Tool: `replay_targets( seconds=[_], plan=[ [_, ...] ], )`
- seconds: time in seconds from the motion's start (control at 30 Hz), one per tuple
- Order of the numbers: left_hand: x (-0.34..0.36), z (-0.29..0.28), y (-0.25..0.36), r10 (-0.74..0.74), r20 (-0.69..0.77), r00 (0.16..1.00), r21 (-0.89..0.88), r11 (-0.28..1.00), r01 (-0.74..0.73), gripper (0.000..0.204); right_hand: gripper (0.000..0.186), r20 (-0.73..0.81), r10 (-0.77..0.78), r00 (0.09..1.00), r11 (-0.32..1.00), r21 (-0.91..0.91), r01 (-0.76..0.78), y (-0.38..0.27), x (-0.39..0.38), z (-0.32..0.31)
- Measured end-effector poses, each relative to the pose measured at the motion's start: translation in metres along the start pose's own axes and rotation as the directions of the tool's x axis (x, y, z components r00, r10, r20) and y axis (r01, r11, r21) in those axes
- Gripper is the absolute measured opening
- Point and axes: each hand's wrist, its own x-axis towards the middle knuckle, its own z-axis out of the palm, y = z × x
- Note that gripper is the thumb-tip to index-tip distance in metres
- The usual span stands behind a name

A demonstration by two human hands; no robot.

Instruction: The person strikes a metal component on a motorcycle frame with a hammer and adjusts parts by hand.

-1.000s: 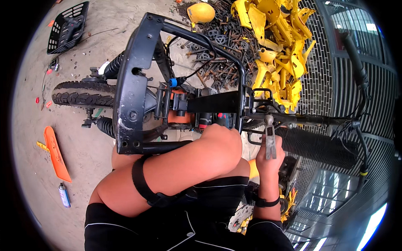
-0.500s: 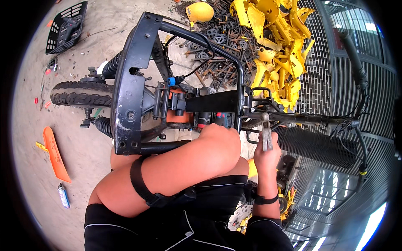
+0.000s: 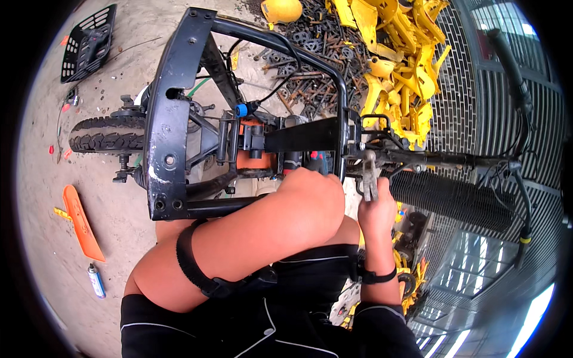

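Note:
My left hand (image 3: 313,191) is curled near the lower right of a black metal vehicle frame (image 3: 169,137), fingertips hidden; what it holds is unclear. A teal and red power tool (image 3: 317,161) shows just beyond it. My right hand (image 3: 376,212) is closed round a grey metal hand tool (image 3: 369,182), held upright beside the frame's right side, by the steering column (image 3: 447,158). A blue-capped connector (image 3: 242,110) hangs inside the frame, above an orange part (image 3: 250,161).
The rear tyre (image 3: 104,134) sticks out leftward. On the floor lie a black slotted basket (image 3: 83,51), an orange panel (image 3: 83,224) and a spray can (image 3: 96,280). Rusty hardware (image 3: 310,83) and yellow body panels (image 3: 421,71) are heaped beyond the frame. Handlebars (image 3: 507,71) stand at right.
The tool in my right hand has moved up and left along with that hand. The vehicle frame sits higher and further left in view; my left hand has shifted slightly upward.

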Motion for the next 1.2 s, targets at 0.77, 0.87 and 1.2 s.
replay_targets(
  seconds=[0.77, 0.87, 1.2],
  plan=[
    [0.000, 0.006, -0.002, -0.050, -0.033, 0.998, -0.052, 0.997, 0.048, 0.026, 0.031, -0.026, 0.001, 1.000, 0.967, 0.254, 0.005, -0.014, -0.001, -0.015],
    [-0.005, 0.001, -0.001, -0.029, -0.038, 0.999, -0.024, 0.999, 0.028, 0.026, 0.029, -0.200, -0.210, 0.957, 0.926, 0.275, 0.261, -0.036, -0.001, -0.036],
    [-0.003, 0.003, -0.001, -0.025, -0.052, 0.998, -0.029, 0.999, 0.023, 0.027, 0.023, 0.116, 0.163, 0.980, 0.977, 0.119, -0.177, -0.019, 0.013, -0.007]
  ],
)
